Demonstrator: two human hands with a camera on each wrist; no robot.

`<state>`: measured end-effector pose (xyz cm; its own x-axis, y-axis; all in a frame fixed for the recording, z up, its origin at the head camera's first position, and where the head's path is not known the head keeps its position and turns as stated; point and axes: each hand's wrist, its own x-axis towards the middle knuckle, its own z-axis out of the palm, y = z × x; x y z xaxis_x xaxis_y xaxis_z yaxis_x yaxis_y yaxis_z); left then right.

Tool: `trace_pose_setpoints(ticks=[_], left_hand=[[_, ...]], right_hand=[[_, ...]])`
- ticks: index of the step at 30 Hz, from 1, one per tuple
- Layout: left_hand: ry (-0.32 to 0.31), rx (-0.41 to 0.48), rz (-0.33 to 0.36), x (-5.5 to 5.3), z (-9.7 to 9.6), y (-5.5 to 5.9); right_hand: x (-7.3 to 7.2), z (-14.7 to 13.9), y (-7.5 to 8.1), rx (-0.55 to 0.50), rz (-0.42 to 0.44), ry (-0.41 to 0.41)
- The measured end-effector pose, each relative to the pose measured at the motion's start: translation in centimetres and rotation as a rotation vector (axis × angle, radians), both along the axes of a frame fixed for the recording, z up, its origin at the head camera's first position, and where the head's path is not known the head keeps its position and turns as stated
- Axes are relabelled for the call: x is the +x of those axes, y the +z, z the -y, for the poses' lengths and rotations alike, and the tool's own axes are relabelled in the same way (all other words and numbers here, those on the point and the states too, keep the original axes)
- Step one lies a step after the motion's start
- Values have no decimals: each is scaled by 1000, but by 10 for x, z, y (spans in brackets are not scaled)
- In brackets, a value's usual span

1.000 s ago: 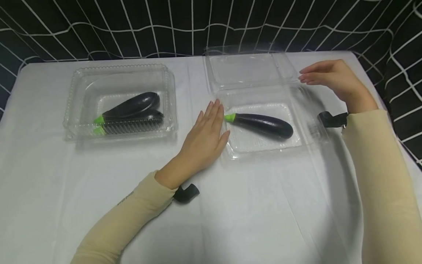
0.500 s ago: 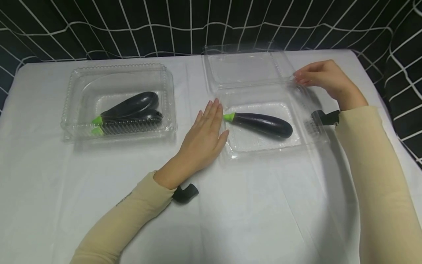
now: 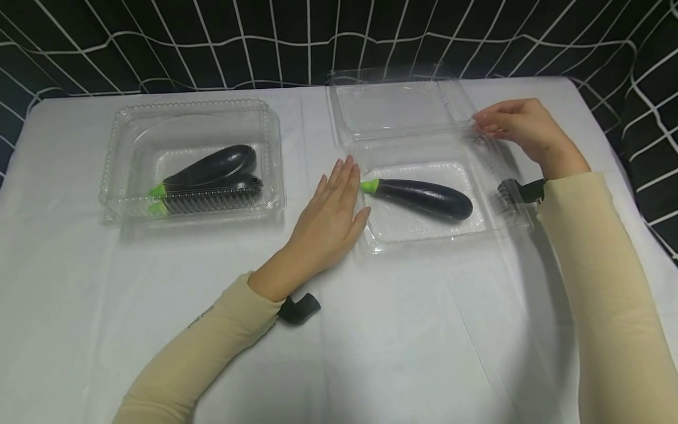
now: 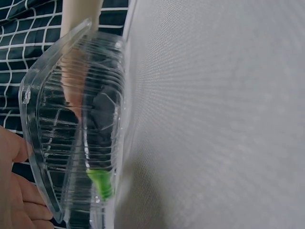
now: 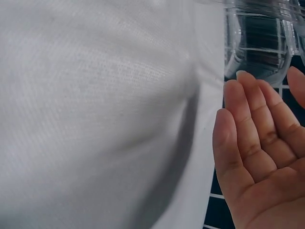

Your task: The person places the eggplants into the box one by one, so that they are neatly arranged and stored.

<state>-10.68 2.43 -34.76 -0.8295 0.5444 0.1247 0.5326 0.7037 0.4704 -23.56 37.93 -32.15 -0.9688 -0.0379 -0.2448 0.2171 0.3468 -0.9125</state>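
An open clear plastic clamshell container (image 3: pixel 413 244) stands right of centre, its lid (image 3: pixel 392 112) tilted back at the far side. One dark eggplant (image 3: pixel 424 198) with a green stem lies in its base. My left hand (image 3: pixel 328 221) rests along the container's left wall with straight fingers; the left wrist view shows its fingertips right at the rim (image 4: pixel 35 133). My right hand (image 3: pixel 521 126) is at the far right corner, fingertips at the lid's hinge side. In the right wrist view its fingers (image 5: pixel 257 119) are nearly straight, the thumb apart from them.
A second clear container (image 3: pixel 193 165) at the left holds two dark eggplants (image 3: pixel 212 168) with green stems. Both stand on a white-covered table (image 3: pixel 402 330). A dark cloth with a white grid (image 3: pixel 254 35) hangs behind and at the right.
My right hand has moved slightly left to the container's far right corner, where its fingertips now overlap the edge. The left hand, container and eggplants have stayed put.
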Motion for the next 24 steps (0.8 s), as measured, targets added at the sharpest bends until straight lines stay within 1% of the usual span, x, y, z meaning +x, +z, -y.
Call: trace_pose_setpoints(ticks=[6,10,18,20,24], left_hand=[[-3,-6,-4,0,0,0],[-3,-5,-11,0,0,-1],[-3,1,-6,0,0,0],[-2,2,-8,0,0,0],[-2,4,-11,0,0,-1]], right_hand=[[0,-1,-2,16,-64,36],[-2,0,-3,29,-78,38],[-2,2,-3,-51,-69,0],[-1,2,-2,-51,-71,-15],[0,3,-1,-19,-81,-43]])
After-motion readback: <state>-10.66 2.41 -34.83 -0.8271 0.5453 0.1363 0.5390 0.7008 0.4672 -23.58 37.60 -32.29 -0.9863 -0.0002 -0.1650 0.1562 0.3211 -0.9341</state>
